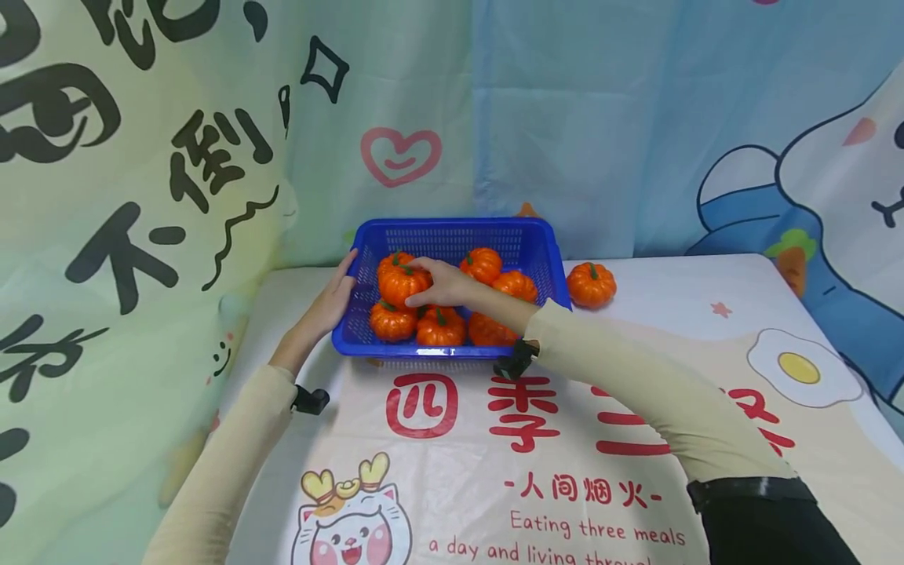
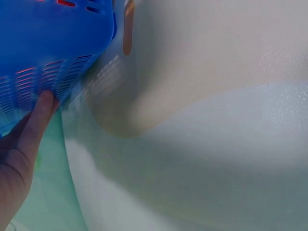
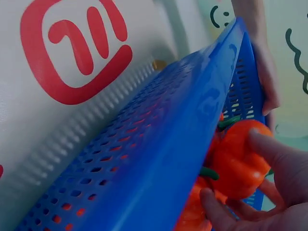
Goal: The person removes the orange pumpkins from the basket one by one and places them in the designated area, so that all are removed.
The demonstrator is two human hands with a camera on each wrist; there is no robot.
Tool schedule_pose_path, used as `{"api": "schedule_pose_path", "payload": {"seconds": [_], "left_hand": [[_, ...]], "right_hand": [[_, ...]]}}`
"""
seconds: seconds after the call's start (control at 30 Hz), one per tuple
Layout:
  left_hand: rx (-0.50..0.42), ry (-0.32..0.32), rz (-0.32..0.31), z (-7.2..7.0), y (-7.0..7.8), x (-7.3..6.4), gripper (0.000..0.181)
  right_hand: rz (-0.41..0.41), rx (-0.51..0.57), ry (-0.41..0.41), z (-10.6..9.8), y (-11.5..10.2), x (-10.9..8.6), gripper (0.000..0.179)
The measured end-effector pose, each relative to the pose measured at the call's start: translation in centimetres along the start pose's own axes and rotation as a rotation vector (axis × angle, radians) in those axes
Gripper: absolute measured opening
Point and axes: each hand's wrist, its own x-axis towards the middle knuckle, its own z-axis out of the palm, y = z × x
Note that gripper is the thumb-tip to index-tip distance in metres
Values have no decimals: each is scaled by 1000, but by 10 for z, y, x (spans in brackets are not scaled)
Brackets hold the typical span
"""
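Observation:
A blue plastic basket with slotted walls contains several small orange pumpkins with green stems. My left hand rests against the basket's outer left wall; in the left wrist view a straight finger presses on the slots. My right hand reaches over the front rim into the basket. Its thumb and fingers grip a pumpkin on the left side, above other pumpkins. Close to the right thumb and fingers lie another pumpkin and a front-row one.
One pumpkin sits outside, just right of the basket. The table wears a printed cloth with red characters and a cartoon cat. Behind the basket hangs a printed curtain, and another stretch of it runs down the left side.

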Motion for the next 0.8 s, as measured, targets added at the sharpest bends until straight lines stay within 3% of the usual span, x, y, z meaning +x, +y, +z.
{"api": "schedule_pose_path", "payload": {"seconds": [0.5,0.8], "left_hand": [[21,-3,-2,-1,2,0,59],[33,2,0,-1,0,0,59]], "right_hand": [[-41,23,52,0,2,5,71],[-114,101,21,-9,7,-10,70]]}}
